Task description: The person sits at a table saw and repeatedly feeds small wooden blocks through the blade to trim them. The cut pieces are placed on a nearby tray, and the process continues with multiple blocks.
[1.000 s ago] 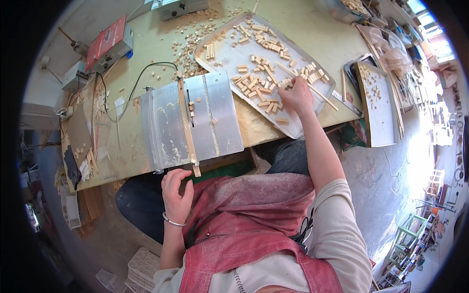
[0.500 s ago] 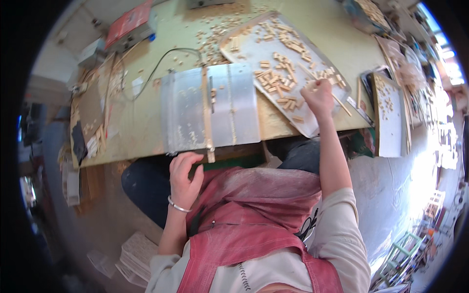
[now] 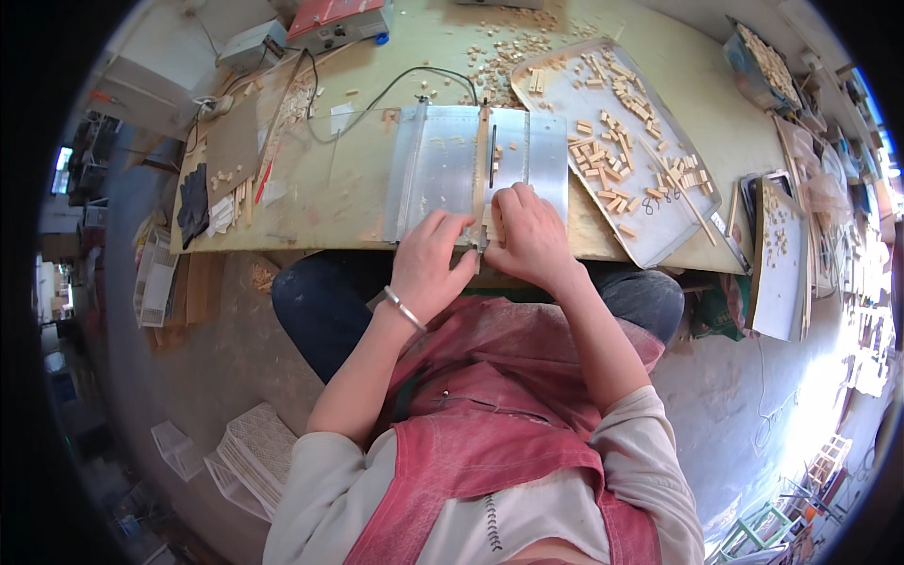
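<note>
A shiny metal jig plate (image 3: 438, 165) lies on the workbench with a narrow wooden strip (image 3: 482, 151) running down its middle. My left hand (image 3: 428, 264) rests on the plate's near edge, fingers bent, just left of the strip. My right hand (image 3: 529, 234) presses down on the strip's near end, fingers curled over it; what lies under the fingers is hidden. Both hands almost touch. A metal bracelet sits on my left wrist.
A metal tray (image 3: 650, 217) with several small wooden blocks lies to the right. More blocks (image 3: 499, 47) are scattered at the back. A black cable (image 3: 395, 85), a red-topped box (image 3: 334, 19), a black glove (image 3: 193, 202) and a board (image 3: 780, 264) ring the bench.
My right hand left the tray of blocks and came to the strip on the metal plate. My left hand rose from my lap onto the plate's near edge.
</note>
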Motion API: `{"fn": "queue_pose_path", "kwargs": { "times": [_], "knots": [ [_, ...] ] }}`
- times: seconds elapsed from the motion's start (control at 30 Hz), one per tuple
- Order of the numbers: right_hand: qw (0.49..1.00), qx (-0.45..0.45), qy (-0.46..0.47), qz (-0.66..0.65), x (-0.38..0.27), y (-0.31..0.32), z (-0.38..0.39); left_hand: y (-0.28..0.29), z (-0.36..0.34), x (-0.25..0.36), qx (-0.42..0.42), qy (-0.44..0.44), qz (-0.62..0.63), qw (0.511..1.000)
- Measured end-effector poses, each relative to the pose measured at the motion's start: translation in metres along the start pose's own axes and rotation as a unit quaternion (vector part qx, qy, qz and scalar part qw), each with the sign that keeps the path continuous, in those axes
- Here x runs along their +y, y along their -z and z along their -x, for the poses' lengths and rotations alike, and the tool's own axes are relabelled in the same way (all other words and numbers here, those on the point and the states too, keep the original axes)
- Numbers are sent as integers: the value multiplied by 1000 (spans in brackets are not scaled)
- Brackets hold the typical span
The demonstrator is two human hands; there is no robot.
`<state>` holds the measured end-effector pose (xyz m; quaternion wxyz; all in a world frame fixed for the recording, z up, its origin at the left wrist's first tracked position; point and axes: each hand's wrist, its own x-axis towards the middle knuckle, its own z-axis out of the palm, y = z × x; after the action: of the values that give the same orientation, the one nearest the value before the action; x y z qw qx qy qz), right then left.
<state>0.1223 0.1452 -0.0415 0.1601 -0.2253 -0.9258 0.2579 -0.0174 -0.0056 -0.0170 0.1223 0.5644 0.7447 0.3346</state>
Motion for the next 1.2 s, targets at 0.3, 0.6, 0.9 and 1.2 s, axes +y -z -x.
{"fn": "queue_pose_path", "kwargs": {
  "times": [0.3, 0.6, 0.9, 1.2],
  "knots": [
    [991, 128, -36, 8, 4, -6, 39, -20, -23, -3, -27, -12, -67, 997],
    [984, 168, -52, 5, -10, -26, 33, -24, -30, -15, -48, 3, -46, 998],
    [989, 146, -10, 22, -12, -18, 34, -25, -29, -17, -54, 12, -48, 997],
    [989, 145, -15, 5, -7, -22, 35, -26, -29, -18, -50, 15, -40, 998]
  ]
}}
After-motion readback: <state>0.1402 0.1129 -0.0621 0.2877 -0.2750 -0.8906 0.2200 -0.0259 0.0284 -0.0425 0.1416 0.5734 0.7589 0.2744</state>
